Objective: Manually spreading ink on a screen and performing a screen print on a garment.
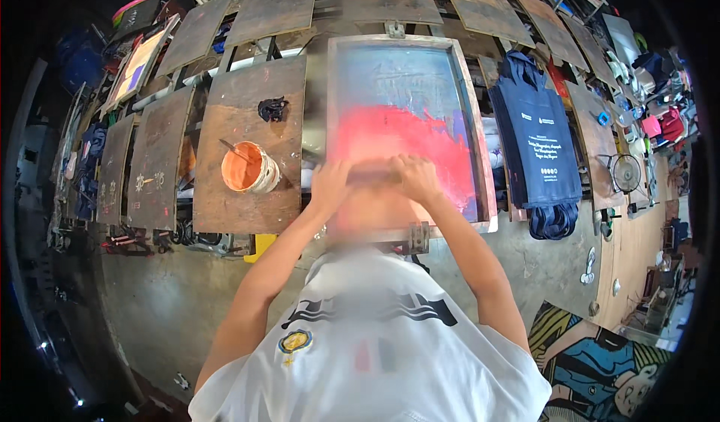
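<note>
Both my hands grip a squeegee [373, 175] laid crosswise over a wood-framed printing screen [465, 96]. My left hand [331, 185] is closed round its left end and my right hand [417, 177] round its right end. Bright pink-red ink [442, 156] spreads over the lower half of the mesh, in front of and beside the squeegee. The upper mesh [397, 73] looks blue-grey. A blurred vertical band crosses the squeegee and the left of the screen, so the blade edge is hard to make out.
Left of the screen, a bucket [262, 173] of orange ink with a stick in it stands on a wooden board [225, 107], below a crumpled black cloth [272, 109]. Navy tote bags [531, 145] lie stacked on the right. A small fan [624, 173] stands further right.
</note>
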Motion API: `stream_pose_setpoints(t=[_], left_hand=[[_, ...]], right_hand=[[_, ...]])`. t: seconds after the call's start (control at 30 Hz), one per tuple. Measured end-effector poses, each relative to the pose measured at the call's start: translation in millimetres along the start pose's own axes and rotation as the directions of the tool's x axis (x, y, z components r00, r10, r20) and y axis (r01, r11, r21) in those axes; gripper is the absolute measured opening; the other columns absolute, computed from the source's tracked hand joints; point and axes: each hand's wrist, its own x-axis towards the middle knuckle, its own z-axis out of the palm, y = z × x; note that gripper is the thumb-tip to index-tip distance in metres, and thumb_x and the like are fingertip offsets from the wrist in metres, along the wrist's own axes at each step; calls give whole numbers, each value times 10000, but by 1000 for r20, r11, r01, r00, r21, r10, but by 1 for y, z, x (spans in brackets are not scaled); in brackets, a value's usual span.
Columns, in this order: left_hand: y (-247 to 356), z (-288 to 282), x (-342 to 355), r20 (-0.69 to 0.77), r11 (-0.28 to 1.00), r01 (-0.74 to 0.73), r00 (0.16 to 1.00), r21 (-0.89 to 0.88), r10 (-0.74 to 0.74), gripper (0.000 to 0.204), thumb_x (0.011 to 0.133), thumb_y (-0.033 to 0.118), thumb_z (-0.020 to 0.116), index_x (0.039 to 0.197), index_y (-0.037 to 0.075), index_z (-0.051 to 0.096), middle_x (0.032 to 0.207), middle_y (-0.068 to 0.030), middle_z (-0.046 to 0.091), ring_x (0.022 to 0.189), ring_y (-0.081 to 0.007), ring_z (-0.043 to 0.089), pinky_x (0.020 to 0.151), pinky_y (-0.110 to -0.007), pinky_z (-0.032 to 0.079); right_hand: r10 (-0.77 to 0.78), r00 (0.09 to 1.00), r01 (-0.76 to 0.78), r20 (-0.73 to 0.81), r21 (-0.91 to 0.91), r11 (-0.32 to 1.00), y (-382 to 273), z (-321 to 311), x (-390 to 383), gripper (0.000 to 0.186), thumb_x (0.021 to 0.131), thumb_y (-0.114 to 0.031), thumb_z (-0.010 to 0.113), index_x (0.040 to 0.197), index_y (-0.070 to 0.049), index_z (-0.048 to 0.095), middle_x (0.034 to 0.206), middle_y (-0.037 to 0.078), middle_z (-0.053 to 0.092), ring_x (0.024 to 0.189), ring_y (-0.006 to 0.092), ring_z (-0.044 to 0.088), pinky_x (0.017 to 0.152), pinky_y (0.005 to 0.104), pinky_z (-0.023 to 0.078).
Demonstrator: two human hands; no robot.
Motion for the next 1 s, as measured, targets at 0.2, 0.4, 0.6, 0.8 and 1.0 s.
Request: stream_pose_setpoints(t=[0.2,0.4,0.6,0.8,1.0], left_hand=[[5,-21,9,-98,992,-108,989,70,114,540,729,426,796,1117,111,593,1085,-99,644,983,-337,624,816,-463,483],[16,-12,-52,142,995,-46,988,-90,58,539,720,216,780,1205,118,565,1074,-121,649,1088,-321,615,901,-494,452],[5,4,2,-116,984,-64,990,166,84,590,711,487,791,1111,108,578,1048,-84,636,1029,-291,608,854,-446,406],[-3,-19,46,-29,986,-115,992,118,119,561,701,449,810,1078,113,568,1060,-72,632,1056,-284,606,881,-434,406],[45,-33,94,144,912,-410,904,32,402,550,659,359,854,1072,122,577,1043,-57,631,1060,-269,606,886,-436,419]], right_hand=[[76,997,-75,7,-73,995,0,9,-7,395,710,-414,759,957,-145,606,853,44,654,814,269,662,694,424,513],[49,951,-61,305,31,998,-29,-15,-49,397,746,-452,724,969,-145,606,899,62,675,875,271,677,734,435,519],[-34,998,28,-60,-91,995,4,12,-14,468,727,-528,749,959,-149,603,855,41,636,831,257,657,699,430,505],[117,989,-120,-88,-28,992,-4,-2,-1,505,709,-505,786,934,-108,570,860,48,648,804,259,667,696,415,512],[603,797,-603,24,72,794,-27,-34,-48,520,752,-485,782,977,-80,546,910,124,665,761,353,677,624,476,509]])
